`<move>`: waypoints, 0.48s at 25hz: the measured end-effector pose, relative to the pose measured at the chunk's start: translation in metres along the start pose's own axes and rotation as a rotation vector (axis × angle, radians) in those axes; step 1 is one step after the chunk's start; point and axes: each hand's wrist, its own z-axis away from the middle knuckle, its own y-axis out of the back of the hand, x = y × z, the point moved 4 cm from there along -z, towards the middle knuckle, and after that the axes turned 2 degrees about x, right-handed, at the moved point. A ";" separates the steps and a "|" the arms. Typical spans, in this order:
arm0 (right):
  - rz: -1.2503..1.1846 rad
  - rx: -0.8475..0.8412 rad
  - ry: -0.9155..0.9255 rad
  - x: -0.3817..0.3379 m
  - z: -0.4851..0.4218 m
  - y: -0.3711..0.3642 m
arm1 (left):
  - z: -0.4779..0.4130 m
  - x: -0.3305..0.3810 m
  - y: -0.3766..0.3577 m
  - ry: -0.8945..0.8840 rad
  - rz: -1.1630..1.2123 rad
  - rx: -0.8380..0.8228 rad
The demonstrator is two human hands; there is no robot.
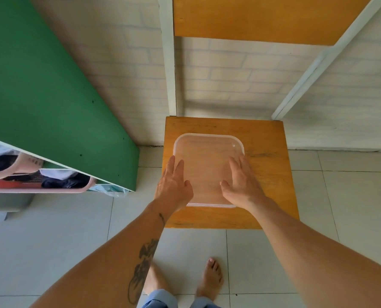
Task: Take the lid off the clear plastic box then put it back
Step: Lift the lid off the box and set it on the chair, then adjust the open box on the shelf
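Clear, round-cornered lid (208,165) sits on its box; left hand (174,185) and right hand (243,183) open, flat

I see a square orange wooden chair seat (269,174) standing on the pale tiled floor (351,196). A clear, rounded-square plastic box with its lid on (207,156) sits directly on it, toward the seat's 10 o'clock side.

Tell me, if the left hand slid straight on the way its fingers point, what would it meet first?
Probably nothing new: the left hand seems already on the clear box's lid, then bare wooden seat.
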 end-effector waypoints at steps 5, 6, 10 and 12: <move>-0.091 -0.020 0.061 -0.050 0.030 0.054 | 0.030 0.026 0.074 0.009 0.133 0.125; -0.109 -0.025 0.082 -0.064 0.039 0.070 | 0.042 0.033 0.094 0.004 0.153 0.151; -0.132 -0.009 0.226 -0.126 0.085 0.147 | 0.107 0.057 0.182 -0.008 0.199 0.245; -0.130 0.005 0.297 -0.159 0.108 0.184 | 0.143 0.064 0.223 -0.021 0.201 0.296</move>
